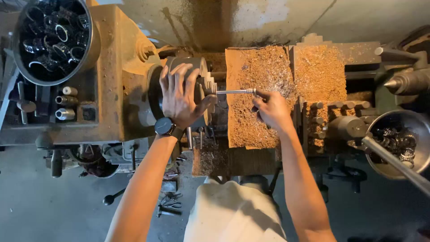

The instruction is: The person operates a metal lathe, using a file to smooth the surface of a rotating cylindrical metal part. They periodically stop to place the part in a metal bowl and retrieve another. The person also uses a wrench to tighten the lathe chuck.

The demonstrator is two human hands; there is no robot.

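Round grey metal lathe chuck (199, 89) with stepped jaws sits at the middle of the rusty brown lathe headstock (112, 80), and the left hand (181, 96) lies over its top with fingers spread and curled around the rim; a black round wristwatch (165, 127) is on that wrist. Just to the right, the right hand (271, 110) closes its fingers around the end of a thin silver metal rod (235, 92), which reaches level from the hand to the chuck face. Behind the rod and the right hand lies a flat slab heaped with golden brass shavings (257, 80), and more shavings cover the tool carriage (320, 71) beside it. On top of the headstock, at upper left, stands a round metal bowl (94, 42) full of dark shiny metal rings. A second metal bowl (419, 123) holding similar rings sits at the far right, below the pointed steel tailstock centre (396, 83).
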